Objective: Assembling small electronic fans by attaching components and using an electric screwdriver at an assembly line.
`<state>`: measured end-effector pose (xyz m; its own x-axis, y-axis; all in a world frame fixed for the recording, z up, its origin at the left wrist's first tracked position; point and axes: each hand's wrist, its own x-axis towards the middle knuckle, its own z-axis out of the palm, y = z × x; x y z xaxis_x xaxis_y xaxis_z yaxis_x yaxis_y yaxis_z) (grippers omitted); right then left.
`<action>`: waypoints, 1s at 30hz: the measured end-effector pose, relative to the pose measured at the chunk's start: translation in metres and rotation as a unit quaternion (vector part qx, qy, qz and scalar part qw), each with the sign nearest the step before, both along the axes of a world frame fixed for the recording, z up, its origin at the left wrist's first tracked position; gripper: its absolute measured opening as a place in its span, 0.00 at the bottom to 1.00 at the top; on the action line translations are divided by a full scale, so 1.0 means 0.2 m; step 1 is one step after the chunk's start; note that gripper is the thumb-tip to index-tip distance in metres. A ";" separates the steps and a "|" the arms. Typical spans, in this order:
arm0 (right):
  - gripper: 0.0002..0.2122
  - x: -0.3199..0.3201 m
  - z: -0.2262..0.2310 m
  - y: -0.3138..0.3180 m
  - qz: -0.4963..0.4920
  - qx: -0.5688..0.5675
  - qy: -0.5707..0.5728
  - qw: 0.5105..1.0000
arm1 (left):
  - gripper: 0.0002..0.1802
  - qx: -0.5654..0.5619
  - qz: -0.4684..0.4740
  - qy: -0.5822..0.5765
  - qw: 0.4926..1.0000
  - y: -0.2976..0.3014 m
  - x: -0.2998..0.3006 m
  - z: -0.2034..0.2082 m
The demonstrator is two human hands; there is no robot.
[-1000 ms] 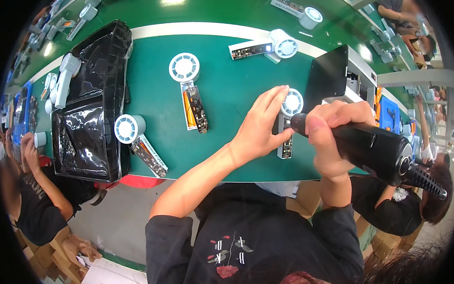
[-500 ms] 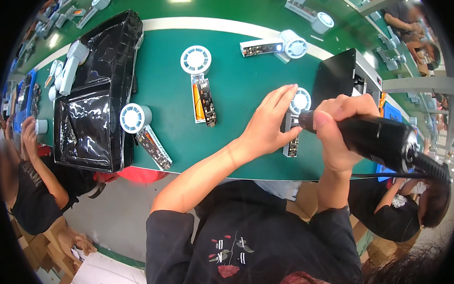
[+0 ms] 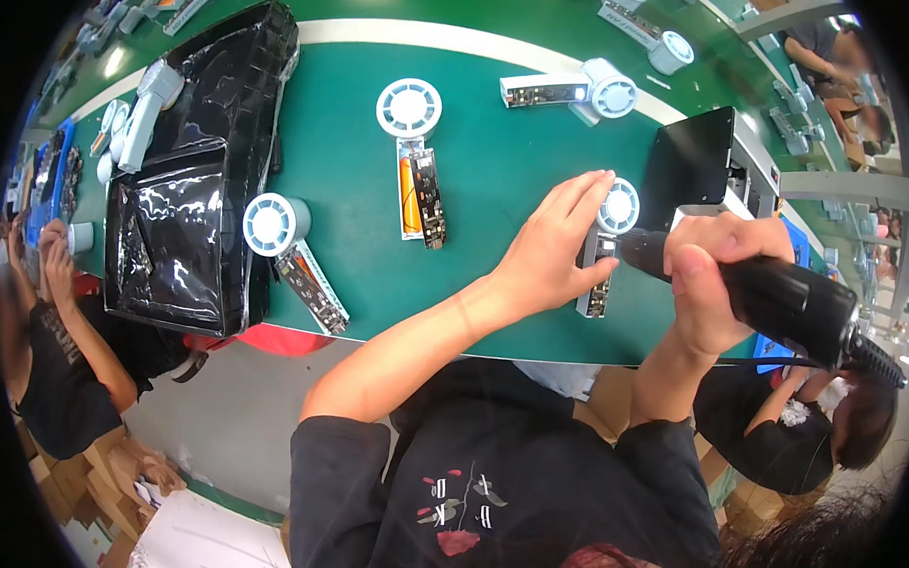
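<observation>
My left hand (image 3: 553, 248) holds a light-blue handheld fan (image 3: 618, 206) against the green table, fingers along its round head and thumb on its open handle. A circuit board (image 3: 597, 291) shows in that handle below the thumb. My right hand (image 3: 727, 279) is wrapped round a black electric screwdriver (image 3: 791, 310), held tilted with its nose at the handle just below the fan head. The nose covers the bit's contact point, so I cannot tell whether it touches a screw.
Other opened fans lie left (image 3: 276, 225), middle (image 3: 408, 109) and far right (image 3: 613, 96). A black plastic-lined tray (image 3: 177, 234) stands at the left. Behind the screwdriver is a black-and-silver box (image 3: 686, 166). Co-workers sit at both sides; a cable trails from the screwdriver.
My right hand and the screwdriver have shifted slightly right and toward me. My left hand stays on the same fan. The whole view has moved a little.
</observation>
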<state>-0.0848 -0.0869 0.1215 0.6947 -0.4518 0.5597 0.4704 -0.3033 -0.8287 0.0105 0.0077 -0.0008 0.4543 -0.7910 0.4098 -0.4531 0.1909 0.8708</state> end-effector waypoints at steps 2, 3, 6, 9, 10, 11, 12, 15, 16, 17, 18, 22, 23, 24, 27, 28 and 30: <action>0.16 -0.02 -0.02 0.00 0.028 -0.007 -0.023 0.999 | 0.49 0.001 0.000 0.002 1.000 0.01 -0.01 -0.01; 0.16 -0.02 -0.02 -0.01 0.041 -0.021 -0.022 0.999 | 0.48 0.003 0.000 0.003 1.000 0.01 -0.01 -0.01; 0.16 0.01 -0.01 0.01 0.054 -0.035 -0.012 0.998 | 0.48 0.003 -0.003 0.002 1.000 0.01 0.01 0.00; 0.16 0.02 -0.01 0.02 0.042 -0.050 -0.011 0.998 | 0.48 0.003 -0.003 -0.007 1.000 0.01 0.00 0.01; 0.15 0.01 -0.01 0.00 0.059 -0.034 -0.009 0.998 | 0.48 0.004 0.001 -0.014 1.000 0.01 0.00 0.02; 0.15 0.02 -0.01 0.00 0.044 -0.001 -0.017 0.999 | 0.48 0.002 -0.002 -0.017 1.000 0.00 -0.01 0.03; 0.14 0.03 -0.02 -0.01 0.043 -0.023 -0.010 0.999 | 0.48 0.003 0.000 -0.011 1.000 0.00 -0.01 0.02; 0.11 0.01 0.00 -0.01 -0.005 -0.077 0.062 0.995 | 0.48 -0.001 -0.002 -0.006 1.000 -0.01 -0.01 0.01; 0.10 0.01 -0.02 0.01 -0.065 -0.104 0.077 0.989 | 0.48 -0.002 -0.001 -0.001 1.000 -0.01 -0.01 0.01; 0.08 0.01 -0.02 0.02 -0.068 -0.081 0.083 0.991 | 0.48 0.002 -0.001 -0.008 1.000 -0.01 -0.01 -0.01; 0.09 0.03 -0.04 0.03 -0.045 -0.035 0.065 0.996 | 0.48 -0.002 -0.003 -0.016 1.000 -0.01 -0.01 -0.02; 0.16 -0.02 0.10 -0.05 -0.043 0.024 -0.016 0.999 | 0.49 0.012 -0.003 -0.022 1.000 0.01 -0.01 -0.01; 0.15 -0.05 0.17 -0.06 -0.055 0.080 -0.072 0.993 | 0.49 0.018 -0.002 -0.025 1.000 0.00 0.00 -0.01; 0.13 -0.10 0.21 -0.09 -0.080 0.102 -0.114 0.985 | 0.49 0.030 -0.006 -0.027 0.999 0.01 0.00 0.00; 0.10 -0.24 0.39 -0.15 -0.056 0.120 -0.181 0.974 | 0.51 0.015 0.010 -0.066 0.998 -0.01 0.00 0.03; 0.10 -0.28 0.43 -0.17 -0.059 0.101 -0.195 0.974 | 0.51 0.040 0.039 -0.075 0.996 0.00 -0.01 0.06; 0.09 -0.36 0.48 -0.20 -0.063 0.058 -0.237 0.968 | 0.52 0.084 0.091 -0.105 0.987 0.03 -0.05 0.12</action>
